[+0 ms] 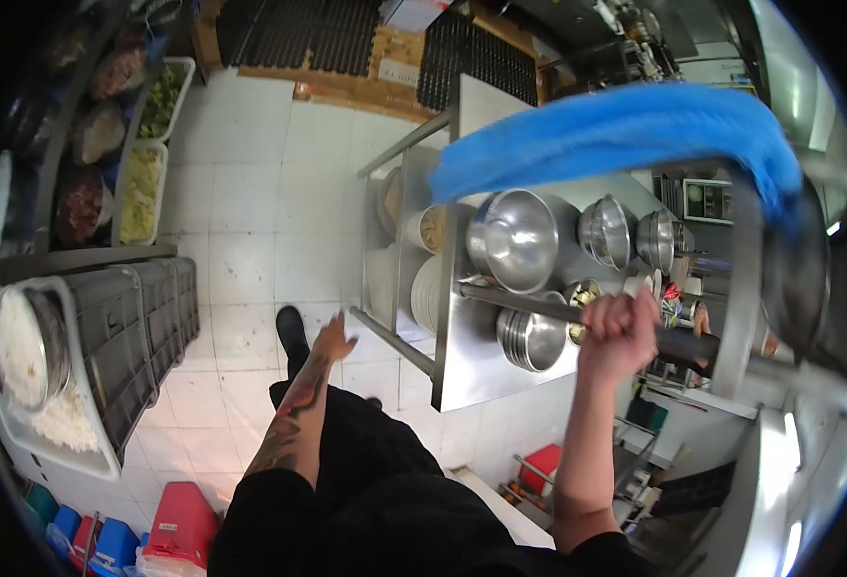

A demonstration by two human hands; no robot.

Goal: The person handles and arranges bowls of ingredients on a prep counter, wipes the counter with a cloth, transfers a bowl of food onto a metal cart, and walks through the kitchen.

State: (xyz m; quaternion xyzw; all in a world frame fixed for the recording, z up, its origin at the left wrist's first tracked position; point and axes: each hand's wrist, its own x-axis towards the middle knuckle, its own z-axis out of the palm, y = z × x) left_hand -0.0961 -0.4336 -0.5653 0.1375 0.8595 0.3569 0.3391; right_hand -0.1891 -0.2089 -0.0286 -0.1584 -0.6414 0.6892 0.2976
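Note:
My left hand (335, 338) hangs over the tiled floor, fingers stretched and holding nothing. It is nearest to the lower bar of a steel table (457, 375). My right hand (620, 332) is a fist around a long metal rod (520, 300). A darker, thicker length shows beyond the fist; whether the rod is a tool handle or part of the table, I cannot tell. Behind it on the shelf are a large steel bowl (515, 240), stacked steel bowls (534, 337) and more bowls (604, 233). A blurred blue cloth (616, 135) stretches above, near a dark round pan-like shape (798, 269).
White plates (425, 293) stand on the lower shelf. At left are trays of greens (161, 101) and pale vegetables (141, 192), grey crates (125, 317), and a white tub (49, 423). Red bins (181, 524) and blue bins stand at bottom left. Black mats (303, 34) lie at the top.

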